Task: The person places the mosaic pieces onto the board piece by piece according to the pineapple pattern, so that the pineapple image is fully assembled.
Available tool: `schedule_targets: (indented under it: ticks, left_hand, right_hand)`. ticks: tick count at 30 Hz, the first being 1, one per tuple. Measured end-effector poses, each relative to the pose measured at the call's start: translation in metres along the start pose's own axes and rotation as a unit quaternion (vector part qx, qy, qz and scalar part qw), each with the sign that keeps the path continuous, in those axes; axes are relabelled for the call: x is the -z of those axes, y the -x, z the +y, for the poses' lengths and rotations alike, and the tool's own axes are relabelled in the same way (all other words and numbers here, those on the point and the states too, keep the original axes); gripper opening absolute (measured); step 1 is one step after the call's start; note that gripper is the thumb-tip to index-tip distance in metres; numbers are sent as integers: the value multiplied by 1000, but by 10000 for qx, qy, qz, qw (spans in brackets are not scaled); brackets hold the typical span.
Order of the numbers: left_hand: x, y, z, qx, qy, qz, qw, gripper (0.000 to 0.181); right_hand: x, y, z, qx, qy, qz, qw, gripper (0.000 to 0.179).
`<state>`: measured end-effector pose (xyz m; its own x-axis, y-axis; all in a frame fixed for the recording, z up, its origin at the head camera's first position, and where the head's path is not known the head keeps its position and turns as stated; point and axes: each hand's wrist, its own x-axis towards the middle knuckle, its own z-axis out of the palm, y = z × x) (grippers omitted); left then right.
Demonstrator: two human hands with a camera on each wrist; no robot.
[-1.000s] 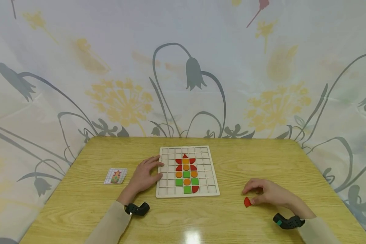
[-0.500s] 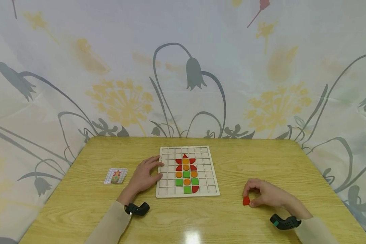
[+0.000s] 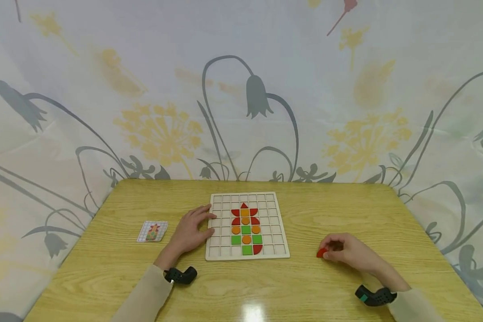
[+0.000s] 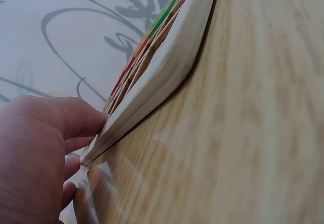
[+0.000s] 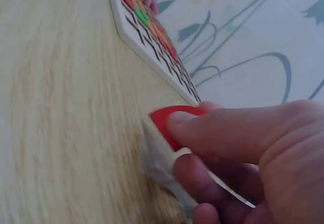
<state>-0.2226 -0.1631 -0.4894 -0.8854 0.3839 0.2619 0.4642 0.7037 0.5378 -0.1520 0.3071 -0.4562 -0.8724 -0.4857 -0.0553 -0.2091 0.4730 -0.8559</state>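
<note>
A pale square grid board [image 3: 275, 223] lies mid-table. Red, orange and green flat pieces fill some of its middle cells, a green square [image 3: 247, 250] and a red quarter-circle [image 3: 257, 249] among them. My left hand [image 3: 190, 230] rests against the board's left edge, its fingers reaching the rim; the left wrist view shows the thumb and fingers [image 4: 83, 120] at that edge. To the right of the board, my right hand [image 3: 348, 252] pinches a red quarter-circle piece [image 5: 163, 122] between thumb and fingers. Much of that piece is hidden behind the thumb.
Left of my left hand lies a small stack of cards [image 3: 152, 231], its top one printed with a coloured figure on a grid. The wooden table [image 3: 302, 295] ends at a flower-patterned backdrop [image 3: 241, 112]. Black bands circle both wrists.
My right fingers have closed on the red quarter-circle, which lay on the table near the thumb, and have moved slightly away from me with it. My left hand and the board stay in place.
</note>
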Motion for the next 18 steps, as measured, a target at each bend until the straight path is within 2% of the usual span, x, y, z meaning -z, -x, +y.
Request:
schedule_targets:
  ticks: [6, 14, 18]
  left_hand:
    - [1, 0, 1, 18, -14, 17, 10000, 36]
    - [1, 0, 1, 40, 2, 27, 10000, 36]
    - [0, 1, 1, 21, 2, 24, 10000, 36]
  right_hand:
    - [-19, -11, -9, -42, -129, 547, 9984, 27]
    - [-57, -41, -31, 198, -473, 574, 9970, 22]
    - [-79, -59, -41, 518, -464, 561, 9960, 14]
